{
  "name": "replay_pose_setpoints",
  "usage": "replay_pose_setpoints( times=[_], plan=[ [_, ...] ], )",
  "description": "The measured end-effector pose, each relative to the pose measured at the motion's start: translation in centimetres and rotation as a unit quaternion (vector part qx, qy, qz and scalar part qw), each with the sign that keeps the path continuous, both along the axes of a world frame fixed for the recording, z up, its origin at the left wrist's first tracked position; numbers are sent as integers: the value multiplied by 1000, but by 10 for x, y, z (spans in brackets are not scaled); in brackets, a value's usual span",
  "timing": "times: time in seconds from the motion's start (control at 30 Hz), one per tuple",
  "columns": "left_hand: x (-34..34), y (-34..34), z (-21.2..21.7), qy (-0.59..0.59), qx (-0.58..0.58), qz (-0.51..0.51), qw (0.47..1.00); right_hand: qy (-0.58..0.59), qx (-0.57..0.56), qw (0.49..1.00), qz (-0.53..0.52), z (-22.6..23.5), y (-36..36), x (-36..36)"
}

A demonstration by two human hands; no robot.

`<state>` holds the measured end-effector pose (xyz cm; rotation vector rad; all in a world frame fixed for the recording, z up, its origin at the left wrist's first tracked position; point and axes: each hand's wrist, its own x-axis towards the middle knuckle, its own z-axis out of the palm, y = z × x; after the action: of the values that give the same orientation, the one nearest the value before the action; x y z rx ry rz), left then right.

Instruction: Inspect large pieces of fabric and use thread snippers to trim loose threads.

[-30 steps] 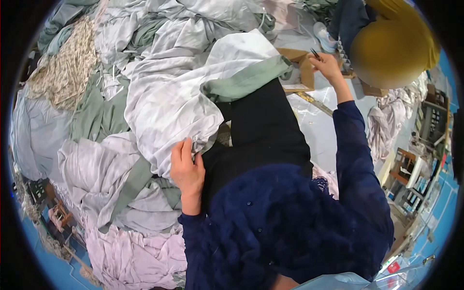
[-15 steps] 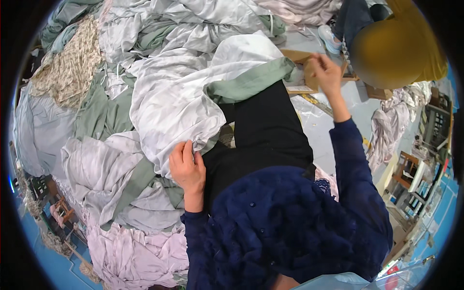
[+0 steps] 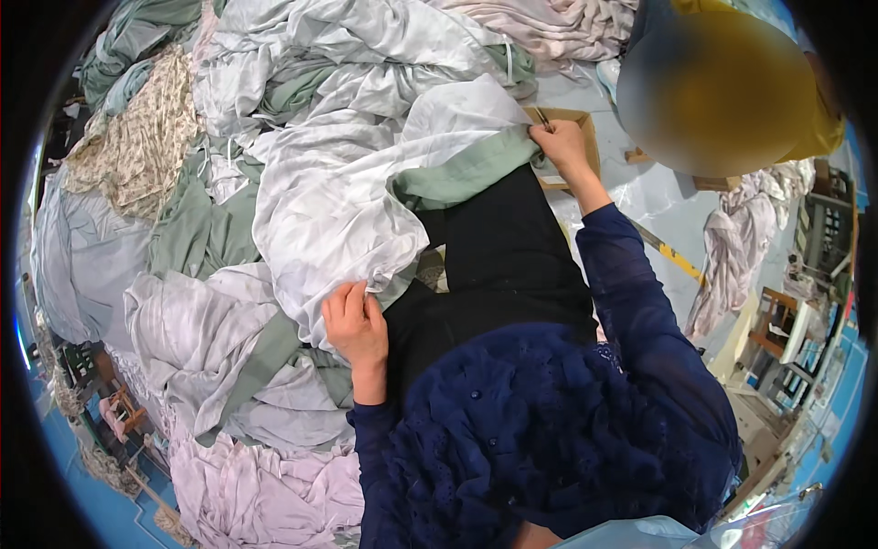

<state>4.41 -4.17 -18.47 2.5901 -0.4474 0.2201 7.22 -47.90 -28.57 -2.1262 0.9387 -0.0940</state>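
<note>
From where I watch, the left hand (image 3: 357, 325) is closed in a pinch on the near edge of the white sheet (image 3: 338, 197), low on the heap, while the right hand (image 3: 562, 146) is stretched far out and clamped on the sheet's sage-green hem (image 3: 462, 174), with a thin metal tool (image 3: 542, 117) poking from its fingers. The sheet runs taut between the two hands across the black-clothed lap (image 3: 498, 265). Around it lie crumpled pale linens (image 3: 229, 339), a floral cloth (image 3: 137, 146) at the far left, and a cardboard box (image 3: 585, 137) behind the right hand.
</note>
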Motion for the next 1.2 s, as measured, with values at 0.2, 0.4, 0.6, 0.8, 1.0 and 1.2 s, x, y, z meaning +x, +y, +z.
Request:
replay_pose_setpoints(
  times=[0.2, 0.4, 0.6, 0.8, 1.0, 1.2],
  plan=[
    [-1, 10, -6, -5, -1, -7, 1000, -68, -122, 988, -71, -3, -36, -23],
    [-2, 16, -5, -51, -73, 1, 996, 6, -307, 952, 14, 8, -66, -57],
    [2, 11, 1, -73, -73, 5, 995, -194, 98, 943, 254, 91, 133, -37],
    [-6, 11, 10, -103, -94, -4, 990, -241, 112, 835, 482, 94, 237, -9],
    [-17, 32, 12, -106, -47, -38, 993, -304, 47, 830, 466, 70, 239, -7],
    [-30, 55, -2, -200, -85, -39, 975, -368, -43, 812, 450, 67, 226, -9]
  ],
)
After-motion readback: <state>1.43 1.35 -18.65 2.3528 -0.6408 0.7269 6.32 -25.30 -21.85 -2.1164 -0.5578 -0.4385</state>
